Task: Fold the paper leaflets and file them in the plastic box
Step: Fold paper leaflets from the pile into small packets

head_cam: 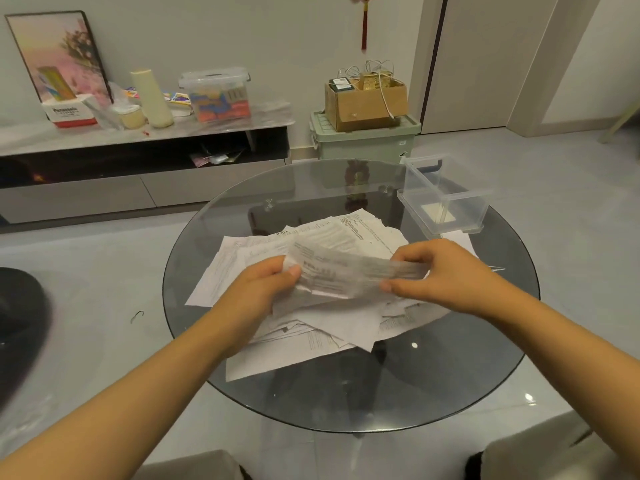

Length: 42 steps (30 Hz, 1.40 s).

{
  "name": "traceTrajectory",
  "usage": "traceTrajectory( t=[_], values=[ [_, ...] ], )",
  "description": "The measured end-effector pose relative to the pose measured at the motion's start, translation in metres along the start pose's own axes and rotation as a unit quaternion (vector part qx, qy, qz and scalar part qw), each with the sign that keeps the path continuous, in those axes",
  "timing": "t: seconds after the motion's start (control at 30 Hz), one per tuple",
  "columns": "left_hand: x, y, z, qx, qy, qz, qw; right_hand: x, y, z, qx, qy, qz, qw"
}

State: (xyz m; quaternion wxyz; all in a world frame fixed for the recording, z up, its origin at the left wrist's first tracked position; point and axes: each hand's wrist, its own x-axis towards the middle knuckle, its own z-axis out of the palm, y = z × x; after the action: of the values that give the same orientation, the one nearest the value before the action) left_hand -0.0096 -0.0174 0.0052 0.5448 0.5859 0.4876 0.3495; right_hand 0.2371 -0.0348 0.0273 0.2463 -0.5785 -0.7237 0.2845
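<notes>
A long printed leaflet [349, 271] is stretched between my hands just above a loose pile of white leaflets [311, 327] on the round glass table [450, 375]. My left hand [263, 289] pinches the leaflet's left end, thumb on top. My right hand [440, 271] grips its right end with curled fingers. The leaflet looks blurred. A clear plastic box [446, 199] stands open at the table's far right, with a small folded paper on its bottom.
A low TV cabinet [138, 143] along the wall carries a lidded clear tub [216, 95], a framed picture and boxes. A green storage bin [367, 140] with a cardboard box on it stands behind the table. Chair backs sit at the bottom edge.
</notes>
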Motion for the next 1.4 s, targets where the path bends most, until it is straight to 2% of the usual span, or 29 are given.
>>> traceTrajectory(
  t=[0.23,0.33,0.37,0.43,0.53,0.6,0.67,0.8,0.87,0.93,1.0,1.07,1.2,1.33,1.4],
  values=[
    [-0.003,0.000,0.002,-0.197,-0.002,-0.093,0.976,0.010,0.003,0.009,0.202,0.010,0.059,0.977],
    [0.002,-0.003,0.002,-0.243,0.035,-0.119,0.962,0.017,0.004,0.018,0.176,-0.004,0.080,0.981],
    [0.004,-0.006,0.001,-0.223,0.066,-0.121,0.965,0.018,0.005,0.021,0.147,0.000,0.090,0.985],
    [0.008,-0.012,0.002,-0.095,0.134,-0.098,0.982,0.021,0.007,0.029,0.089,0.020,0.112,0.989],
    [0.008,-0.013,0.005,0.113,0.160,0.000,0.981,0.024,0.009,0.041,0.027,0.039,0.140,0.989],
    [0.007,-0.014,0.007,0.205,0.145,0.051,0.967,0.025,0.010,0.047,-0.007,0.046,0.136,0.990],
    [0.005,-0.015,0.011,0.269,0.124,0.065,0.953,0.025,0.010,0.049,-0.026,0.055,0.113,0.992],
    [0.010,-0.023,0.009,0.369,0.128,0.044,0.920,0.023,0.009,0.050,-0.036,0.059,0.094,0.993],
    [0.012,-0.025,0.005,0.437,0.130,0.044,0.889,0.024,0.010,0.049,-0.074,0.061,0.102,0.990],
    [0.013,-0.025,0.002,0.507,0.101,0.090,0.851,0.024,0.012,0.050,-0.133,0.074,0.081,0.985],
    [0.010,-0.024,0.003,0.529,0.055,0.135,0.836,0.024,0.011,0.050,-0.189,0.074,0.009,0.979],
    [0.007,-0.024,0.007,0.528,0.013,0.135,0.838,0.023,0.009,0.052,-0.209,0.022,-0.053,0.976],
    [0.009,-0.027,0.008,0.563,-0.029,0.126,0.816,0.021,0.011,0.057,-0.232,-0.061,-0.071,0.968],
    [0.011,-0.022,0.005,0.505,-0.037,0.127,0.853,0.023,0.009,0.049,-0.228,-0.040,-0.086,0.969],
    [0.011,-0.017,0.003,0.461,-0.014,0.125,0.879,0.024,0.009,0.044,-0.193,-0.022,-0.074,0.978]
  ],
)
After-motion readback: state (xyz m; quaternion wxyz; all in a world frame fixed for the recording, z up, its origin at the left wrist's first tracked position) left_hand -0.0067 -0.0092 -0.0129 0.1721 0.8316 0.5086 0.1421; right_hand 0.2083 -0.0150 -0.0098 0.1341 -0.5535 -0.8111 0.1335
